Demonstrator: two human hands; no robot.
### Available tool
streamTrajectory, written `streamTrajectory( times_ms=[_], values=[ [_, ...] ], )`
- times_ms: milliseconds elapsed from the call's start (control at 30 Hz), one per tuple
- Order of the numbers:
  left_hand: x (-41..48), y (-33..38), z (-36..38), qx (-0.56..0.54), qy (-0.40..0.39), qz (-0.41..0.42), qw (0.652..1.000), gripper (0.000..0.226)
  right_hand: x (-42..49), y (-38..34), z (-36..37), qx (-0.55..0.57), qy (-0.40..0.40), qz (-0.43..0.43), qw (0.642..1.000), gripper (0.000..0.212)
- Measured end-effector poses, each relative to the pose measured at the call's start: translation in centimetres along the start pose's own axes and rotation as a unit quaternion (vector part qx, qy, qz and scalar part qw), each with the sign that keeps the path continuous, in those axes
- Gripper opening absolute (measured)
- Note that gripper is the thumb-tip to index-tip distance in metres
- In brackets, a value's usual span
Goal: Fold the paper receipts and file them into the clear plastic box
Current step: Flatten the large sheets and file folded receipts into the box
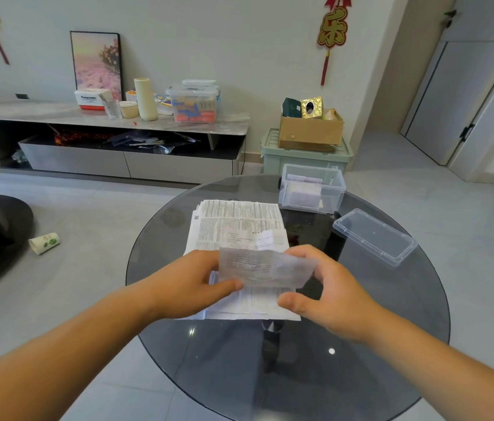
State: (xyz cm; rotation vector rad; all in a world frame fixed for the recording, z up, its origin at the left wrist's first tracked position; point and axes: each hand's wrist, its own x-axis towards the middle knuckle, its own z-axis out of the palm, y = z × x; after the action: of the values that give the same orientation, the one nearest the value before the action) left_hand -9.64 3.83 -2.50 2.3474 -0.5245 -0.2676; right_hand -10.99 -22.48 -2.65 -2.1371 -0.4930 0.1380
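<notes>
Receipt [262, 267] in my grip: thin, pale, slightly translucent paper with faint grey print in rows, blurred and not readable. It looks folded over, the doubled part forming a wide band, with a lower portion of it hanging below toward the stack. Long axis runs left to right across my view, roughly level, right end a touch lower. The printed face is turned toward me.

My left hand [191, 284] pinches the receipt's left end, thumb on the near face, fingers behind. My right hand [327, 294] has its fingers curled behind the right end; its thumb sticks out below, apart from the folded band, and whether it touches the lower portion I cannot tell.

Receipt is held up over the near part of a stack of printed sheets [236, 229], which lies on the round dark glass table [376, 360], long axis running away from me.

Clear plastic box [312, 189] stands open at the table's far right edge, with folded papers upright inside. Its clear lid [374, 237] lies flat on the glass, just right of the stack and nearer me than the box.
</notes>
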Motion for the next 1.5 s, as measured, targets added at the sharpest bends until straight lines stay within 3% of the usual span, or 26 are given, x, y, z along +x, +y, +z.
streamTrajectory(
  times_ms=[67,200,333,400,500,600,800,1200,1333,1500],
  values=[
    [0.1,-0.1,-0.1,-0.037,0.0,-0.012,0.999,0.036,0.5,0.5,0.4,0.016,-0.01,0.021,1.0,0.059],
    [0.6,-0.7,-0.2,-0.079,0.034,-0.046,0.995,0.03,1.7,1.0,1.7,0.017,0.02,0.054,0.998,0.058],
    [2.3,-0.8,0.5,-0.034,0.108,-0.099,0.989,0.022,3.4,1.1,2.5,0.015,0.094,0.111,0.989,0.056],
    [3.4,-0.8,1.1,-0.02,0.125,-0.122,0.984,0.035,4.3,1.4,2.9,-0.032,0.125,0.136,0.982,0.07],
    [4.2,-0.7,2.4,0.045,0.139,-0.13,0.981,0.072,4.8,1.6,3.5,-0.132,0.147,0.151,0.969,0.093],
    [4.5,-0.8,3.6,0.12,0.156,-0.119,0.973,0.098,4.8,1.5,4.1,-0.226,0.126,0.139,0.956,0.09],
    [4.3,-1.9,4.3,0.208,0.115,-0.106,0.966,0.068,4.6,2.2,4.3,-0.298,0.087,0.133,0.941,0.075],
    [3.7,-1.1,0.7,0.089,0.005,-0.166,0.982,0.058,4.3,2.6,1.2,-0.258,0.01,0.159,0.953,0.067],
    [3.7,-0.4,0.0,0.071,0.02,-0.177,0.981,0.056,4.2,2.4,1.1,-0.237,0.012,0.137,0.962,0.063],
    [4.3,-0.1,-0.5,0.003,0.086,-0.2,0.976,0.046,4.0,1.5,1.8,-0.255,-0.017,0.03,0.966,0.054]
  ],
)
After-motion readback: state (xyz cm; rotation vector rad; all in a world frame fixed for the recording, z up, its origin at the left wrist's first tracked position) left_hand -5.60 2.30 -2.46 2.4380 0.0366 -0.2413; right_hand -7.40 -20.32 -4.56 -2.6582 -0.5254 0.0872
